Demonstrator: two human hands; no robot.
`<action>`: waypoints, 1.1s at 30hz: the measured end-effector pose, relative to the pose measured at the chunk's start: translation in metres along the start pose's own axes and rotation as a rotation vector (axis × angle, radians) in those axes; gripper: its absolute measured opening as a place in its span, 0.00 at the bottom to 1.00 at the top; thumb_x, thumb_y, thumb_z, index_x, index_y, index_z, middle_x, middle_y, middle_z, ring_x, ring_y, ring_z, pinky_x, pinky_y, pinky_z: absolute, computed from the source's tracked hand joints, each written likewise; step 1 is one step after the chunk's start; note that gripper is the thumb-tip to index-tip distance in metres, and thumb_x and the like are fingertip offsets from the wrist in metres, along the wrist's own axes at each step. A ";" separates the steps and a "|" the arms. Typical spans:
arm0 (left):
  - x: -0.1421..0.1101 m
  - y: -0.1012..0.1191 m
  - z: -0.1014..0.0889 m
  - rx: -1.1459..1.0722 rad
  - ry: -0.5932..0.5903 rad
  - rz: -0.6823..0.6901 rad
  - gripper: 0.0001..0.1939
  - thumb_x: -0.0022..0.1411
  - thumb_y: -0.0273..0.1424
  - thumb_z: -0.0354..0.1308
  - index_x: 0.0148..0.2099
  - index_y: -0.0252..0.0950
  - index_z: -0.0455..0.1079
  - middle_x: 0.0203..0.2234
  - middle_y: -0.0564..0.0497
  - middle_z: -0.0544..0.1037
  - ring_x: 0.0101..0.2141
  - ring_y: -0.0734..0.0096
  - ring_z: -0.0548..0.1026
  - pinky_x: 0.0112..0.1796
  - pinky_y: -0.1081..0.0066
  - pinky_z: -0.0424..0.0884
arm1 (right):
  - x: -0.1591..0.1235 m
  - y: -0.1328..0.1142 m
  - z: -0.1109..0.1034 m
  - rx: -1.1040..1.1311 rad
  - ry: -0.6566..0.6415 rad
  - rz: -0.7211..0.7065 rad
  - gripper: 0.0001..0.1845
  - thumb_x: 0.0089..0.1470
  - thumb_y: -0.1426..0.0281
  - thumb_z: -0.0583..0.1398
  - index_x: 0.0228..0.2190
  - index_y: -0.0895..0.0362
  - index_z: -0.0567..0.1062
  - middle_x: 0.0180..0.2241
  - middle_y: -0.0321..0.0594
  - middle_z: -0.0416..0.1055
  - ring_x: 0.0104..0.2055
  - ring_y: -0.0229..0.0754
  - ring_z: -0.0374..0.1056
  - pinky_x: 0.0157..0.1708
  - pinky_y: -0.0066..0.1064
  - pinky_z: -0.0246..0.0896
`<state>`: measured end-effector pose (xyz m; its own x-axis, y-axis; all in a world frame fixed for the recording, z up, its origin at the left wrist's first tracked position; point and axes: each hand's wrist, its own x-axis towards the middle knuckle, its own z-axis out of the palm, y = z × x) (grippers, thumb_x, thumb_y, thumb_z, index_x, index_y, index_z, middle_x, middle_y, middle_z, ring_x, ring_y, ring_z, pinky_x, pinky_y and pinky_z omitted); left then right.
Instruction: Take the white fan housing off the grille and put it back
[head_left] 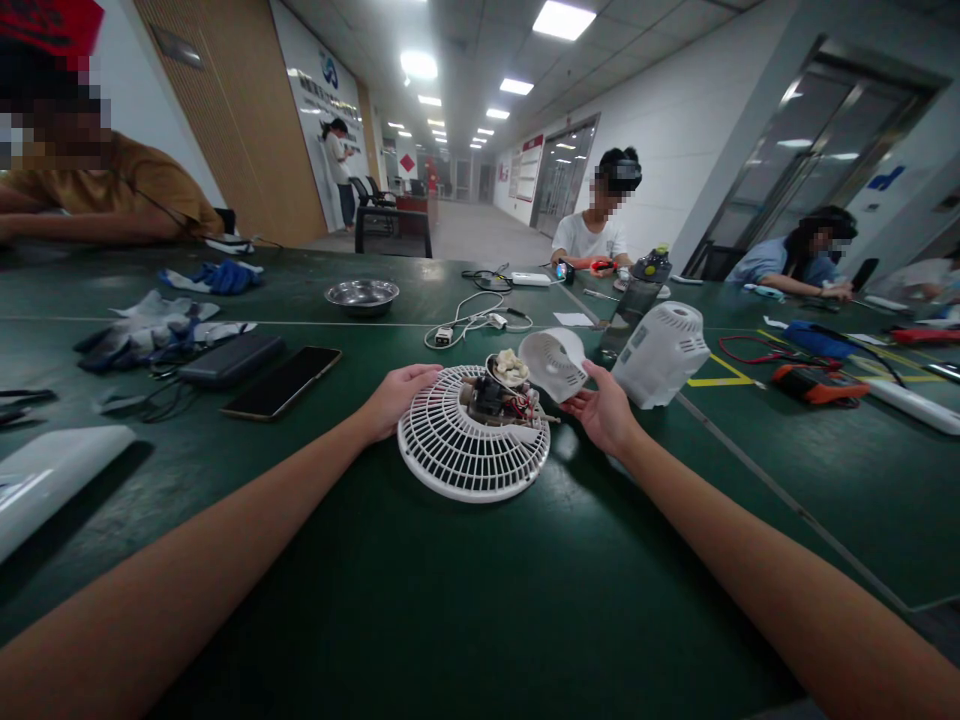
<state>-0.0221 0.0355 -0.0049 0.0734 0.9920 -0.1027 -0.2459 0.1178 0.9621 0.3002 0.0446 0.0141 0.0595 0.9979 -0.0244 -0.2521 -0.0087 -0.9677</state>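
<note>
A round white fan grille (472, 465) lies on the green table, with a fan motor (491, 398) and loose wires exposed on top of it. My left hand (397, 398) grips the grille's left rim, its fingers partly hidden behind the edge. In my right hand (604, 405) is a white curved plastic motor cover (553, 362), pinched at its lower right side just beside the motor. The cover is tilted, its hollow side partly showing. Right of that hand stands a larger white vented plastic housing (664, 355).
A grey bottle (637, 300) stands behind the housing. A metal bowl (362, 296) and a white cable (480, 320) lie farther back. To the left are a phone (283, 383), a dark power bank (232, 360) and gloves (150, 330). An orange multimeter (817, 383) sits right; several people are around.
</note>
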 end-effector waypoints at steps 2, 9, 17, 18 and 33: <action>-0.001 0.001 0.001 0.008 -0.001 0.002 0.12 0.63 0.25 0.60 0.49 0.31 0.75 0.41 0.41 0.82 0.36 0.66 0.81 0.38 0.69 0.79 | -0.011 -0.003 0.009 0.060 -0.067 -0.054 0.24 0.51 0.53 0.61 0.45 0.50 0.63 0.35 0.37 0.73 0.33 0.43 0.73 0.31 0.35 0.72; -0.003 0.002 0.002 0.027 -0.002 0.016 0.13 0.63 0.24 0.60 0.50 0.33 0.74 0.43 0.41 0.81 0.37 0.66 0.81 0.39 0.69 0.78 | -0.044 0.002 0.026 -0.482 -0.317 -0.583 0.39 0.51 0.57 0.65 0.57 0.46 0.51 0.46 0.42 0.72 0.44 0.48 0.72 0.47 0.48 0.72; -0.008 0.005 0.008 0.077 0.012 0.033 0.12 0.64 0.25 0.59 0.50 0.34 0.75 0.43 0.43 0.81 0.37 0.66 0.81 0.40 0.67 0.77 | -0.050 -0.002 0.027 -0.853 -0.432 -0.868 0.41 0.51 0.60 0.67 0.61 0.45 0.55 0.62 0.44 0.60 0.58 0.54 0.65 0.60 0.54 0.61; -0.009 0.005 0.009 0.085 0.014 0.036 0.12 0.64 0.24 0.59 0.49 0.34 0.75 0.43 0.43 0.81 0.37 0.67 0.81 0.40 0.67 0.77 | -0.049 -0.002 0.026 -0.865 -0.447 -0.865 0.43 0.51 0.60 0.67 0.62 0.44 0.54 0.62 0.44 0.60 0.59 0.54 0.64 0.60 0.54 0.60; -0.014 0.012 0.009 0.442 -0.029 0.242 0.18 0.57 0.29 0.66 0.51 0.36 0.76 0.53 0.43 0.77 0.53 0.56 0.73 0.55 0.57 0.67 | -0.035 0.001 0.015 -0.775 -0.487 -0.734 0.46 0.49 0.63 0.66 0.63 0.46 0.51 0.57 0.45 0.66 0.54 0.54 0.68 0.55 0.54 0.66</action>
<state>-0.0172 0.0223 0.0107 0.0929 0.9861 0.1379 0.1735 -0.1524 0.9730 0.2836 0.0102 0.0180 -0.4722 0.6973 0.5393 0.3546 0.7104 -0.6080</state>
